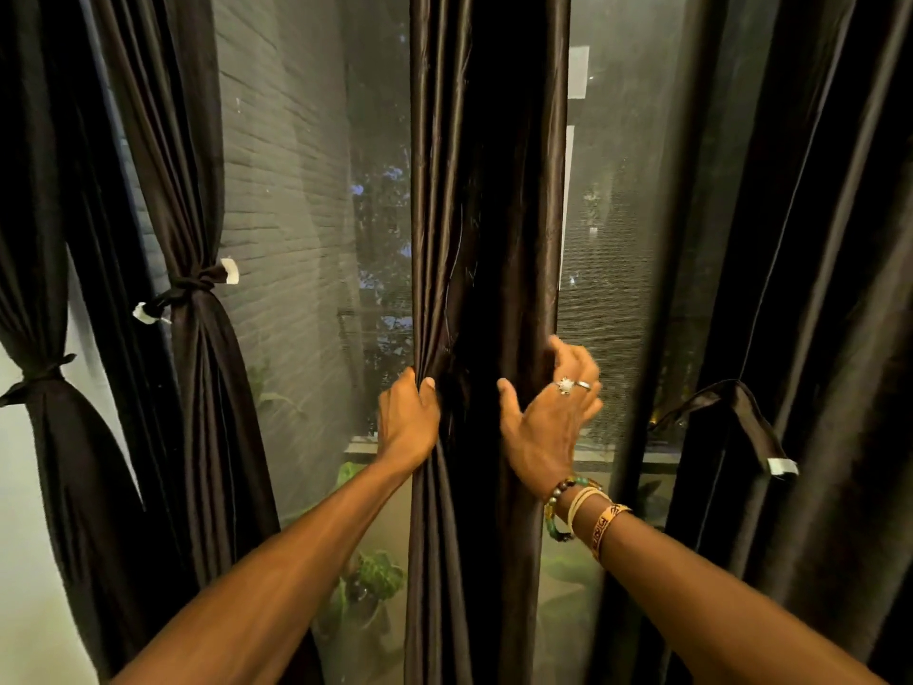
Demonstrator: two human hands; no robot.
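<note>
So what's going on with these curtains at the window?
A person is gathering the middle curtain in front of the window. The left hand grips its left edge, bunching the fabric, and the right hand curls its fingers round the right edge. The two tied curtains to the left are already bunched and bound with bands. On the right curtain a tie strap hangs loose.

A home: tied-back dark curtains [197, 338] at a screened window [316, 239].
</note>
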